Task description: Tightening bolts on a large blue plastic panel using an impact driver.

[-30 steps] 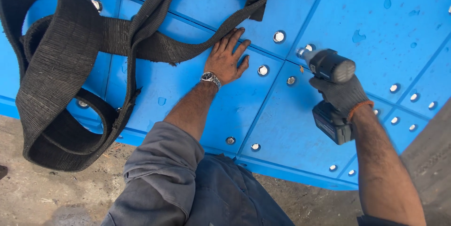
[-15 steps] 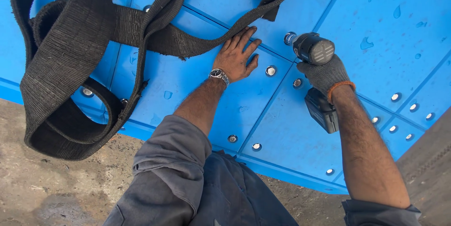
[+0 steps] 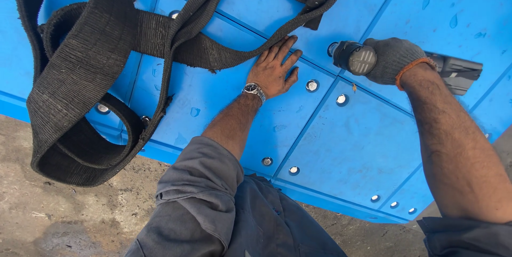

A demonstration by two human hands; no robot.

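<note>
We see smooth blue panels point(image 3: 352, 145) bolted edge to edge, with a coarse black woven strap point(image 3: 80, 75) looped across them. Our gloved right hand point(image 3: 392, 59) is clamped around a dark power driver point(image 3: 354, 57), its nose on the panel seam. Our bare left hand point(image 3: 274, 70) lies flat, fingers apart, beside a round silver bolt head point(image 3: 312, 85).

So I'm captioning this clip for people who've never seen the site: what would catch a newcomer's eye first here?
Probably the bright blue panels studded with silver bolts, filling most of the view above a dirty concrete floor. Next, the wide black webbing sling looped across the upper left. Then the hands: the bare left hand, with a wristwatch, pressed flat on a panel, and the gloved right hand gripping a power tool at centre right.
</note>
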